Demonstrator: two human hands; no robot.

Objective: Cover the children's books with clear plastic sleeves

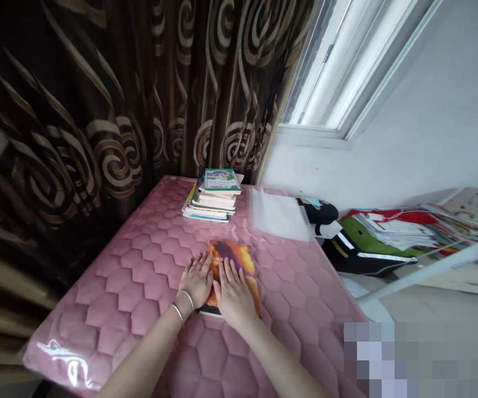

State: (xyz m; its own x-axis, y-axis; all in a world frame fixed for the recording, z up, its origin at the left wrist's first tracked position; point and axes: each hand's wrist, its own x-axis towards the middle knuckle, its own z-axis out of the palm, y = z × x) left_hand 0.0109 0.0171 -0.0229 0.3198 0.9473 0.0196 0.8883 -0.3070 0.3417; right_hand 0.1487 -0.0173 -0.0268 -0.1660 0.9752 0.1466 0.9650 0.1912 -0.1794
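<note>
An orange-covered book point(242, 260) lies flat on a pink quilted mattress point(139, 276). My left hand point(197, 279) rests flat on the book's left edge, fingers stretched out, with bracelets at the wrist. My right hand point(232, 293) lies flat on the middle of the cover, fingers spread and pointing away from me. Neither hand grips anything. Farther back on the mattress stands a stack of several books point(214, 196) with a green-covered one on top.
A clear plastic bag point(278, 215) lies right of the stack. Dark swirl-patterned curtains point(98, 110) hang behind and left. A window point(346, 66) sits above a white wall. To the right are a black-and-green bag point(358, 249), papers point(396, 232) and a white rail point(429, 265).
</note>
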